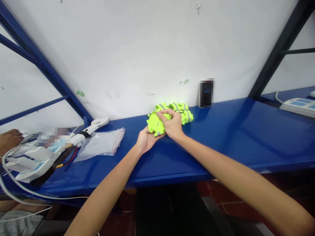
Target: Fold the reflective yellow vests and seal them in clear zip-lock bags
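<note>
A bundle of neon-yellow reflective fabric (155,123), rolled or folded up small, is held between my two hands just above the blue table. My left hand (145,139) cups it from below and the left side. Over its right side, my right hand (173,124) grips it with thumb and fingers bent. Right behind, against the wall, lie more neon-yellow rolls (186,116) with grey reflective strips. Part of the held bundle is hidden by my right hand.
Clear plastic bags (102,142) lie left on the blue table (221,144). Beyond them are a white handheld fan (99,121), a white power strip (36,167) and cables. A black box (206,93) stands by the wall. Another person's hand (11,141) is at far left.
</note>
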Action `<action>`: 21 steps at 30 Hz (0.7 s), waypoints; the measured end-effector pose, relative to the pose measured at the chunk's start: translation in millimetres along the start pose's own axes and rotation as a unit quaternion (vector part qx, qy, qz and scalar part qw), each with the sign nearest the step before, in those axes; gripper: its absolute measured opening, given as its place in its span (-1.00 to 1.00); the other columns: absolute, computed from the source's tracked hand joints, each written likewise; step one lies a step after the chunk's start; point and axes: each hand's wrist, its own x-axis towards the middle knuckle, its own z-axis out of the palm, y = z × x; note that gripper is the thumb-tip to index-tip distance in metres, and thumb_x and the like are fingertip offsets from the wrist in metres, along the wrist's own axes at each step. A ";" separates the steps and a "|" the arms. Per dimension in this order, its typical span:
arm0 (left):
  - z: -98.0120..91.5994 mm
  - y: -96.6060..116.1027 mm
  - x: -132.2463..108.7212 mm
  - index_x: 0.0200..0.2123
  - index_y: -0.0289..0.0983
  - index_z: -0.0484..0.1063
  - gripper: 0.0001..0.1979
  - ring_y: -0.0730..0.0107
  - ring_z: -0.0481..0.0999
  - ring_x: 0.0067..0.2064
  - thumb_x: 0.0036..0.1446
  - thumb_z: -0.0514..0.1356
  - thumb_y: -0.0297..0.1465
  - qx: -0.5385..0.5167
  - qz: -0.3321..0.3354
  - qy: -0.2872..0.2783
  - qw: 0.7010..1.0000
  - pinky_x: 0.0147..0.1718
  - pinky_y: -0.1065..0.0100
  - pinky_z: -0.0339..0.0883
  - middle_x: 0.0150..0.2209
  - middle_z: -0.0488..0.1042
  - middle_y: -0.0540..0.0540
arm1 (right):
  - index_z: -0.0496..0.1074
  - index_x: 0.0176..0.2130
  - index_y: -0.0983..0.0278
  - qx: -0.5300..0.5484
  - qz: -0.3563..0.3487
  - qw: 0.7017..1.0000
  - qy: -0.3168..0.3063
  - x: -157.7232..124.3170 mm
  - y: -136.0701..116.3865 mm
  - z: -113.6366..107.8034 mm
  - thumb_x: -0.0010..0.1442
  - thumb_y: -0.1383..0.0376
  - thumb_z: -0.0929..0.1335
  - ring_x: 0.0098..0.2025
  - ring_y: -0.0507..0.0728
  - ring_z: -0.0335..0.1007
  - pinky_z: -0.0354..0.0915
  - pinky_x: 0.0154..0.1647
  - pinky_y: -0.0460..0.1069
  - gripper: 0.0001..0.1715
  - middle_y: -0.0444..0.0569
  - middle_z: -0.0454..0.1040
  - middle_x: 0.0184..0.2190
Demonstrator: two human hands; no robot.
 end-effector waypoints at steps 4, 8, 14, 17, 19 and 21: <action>-0.5 0.7 -2.0 -0.09 -0.42 0.39 -0.59 0.23 0.58 -0.40 0.14 -0.07 -0.30 0.108 0.000 0.036 0.993 -0.32 0.20 0.47 -0.33 0.56 -0.24 | 0.55 -0.40 0.30 -0.008 0.027 0.999 0.015 6.3 4.0 -2.1 0.07 0.12 0.43 -0.25 0.17 0.50 0.33 -0.09 0.06 -0.73 -0.03 0.59 -0.36; -20.7 30.8 -20.5 -0.01 -0.31 0.35 -0.54 0.29 0.55 -0.35 0.20 -0.02 -0.12 0.348 0.149 0.087 0.922 -0.40 0.28 0.45 -0.10 0.52 -0.22 | 0.56 -0.40 0.29 -0.001 0.057 0.998 0.020 9.0 7.8 -3.2 0.05 0.14 0.43 -0.23 0.18 0.51 0.32 -0.04 0.08 -0.75 -0.04 0.60 -0.36; -91.2 136.5 -70.7 0.15 -0.14 0.34 -0.48 0.07 0.36 0.19 0.17 0.11 -0.07 0.722 0.130 -0.008 0.679 0.17 0.05 0.22 0.17 0.40 -0.13 | 0.58 -0.25 0.26 0.069 0.125 0.989 -0.036 -1.1 7.8 3.1 -0.01 0.18 0.46 -0.11 0.18 0.47 0.33 -0.05 0.06 -0.71 -0.04 0.59 -0.21; -125.2 170.0 -86.3 0.33 -0.01 0.07 -0.15 -0.07 0.27 0.26 -0.01 0.25 0.01 0.815 0.003 -0.052 0.577 0.16 -0.01 0.22 0.33 0.17 -0.10 | 0.59 -0.23 0.25 0.097 0.194 0.974 -0.058 -5.6 6.9 6.0 -0.05 0.21 0.46 -0.15 0.18 0.47 0.34 -0.12 0.06 -0.68 -0.04 0.58 -0.23; -140.1 174.5 -89.9 0.38 -0.04 -0.10 0.02 -0.10 0.19 0.31 -0.07 0.29 0.04 0.830 -0.029 -0.080 0.552 0.19 -0.02 0.17 0.38 0.03 -0.15 | 0.59 -0.33 0.26 0.103 0.236 0.963 -0.076 -7.6 6.9 6.8 -0.07 0.23 0.46 -0.23 0.17 0.47 0.34 -0.16 0.06 -0.77 -0.05 0.58 -0.31; -146.3 168.7 -88.8 0.39 -0.06 -0.15 0.06 -0.10 0.13 0.34 -0.08 0.29 0.05 0.833 -0.030 -0.091 0.546 0.22 -0.03 0.12 0.40 -0.02 -0.16 | 0.57 -0.41 0.26 0.099 0.248 0.958 -0.105 -9.3 7.4 7.0 -0.08 0.25 0.45 -0.28 0.16 0.47 0.34 -0.18 0.06 -0.85 -0.06 0.57 -0.36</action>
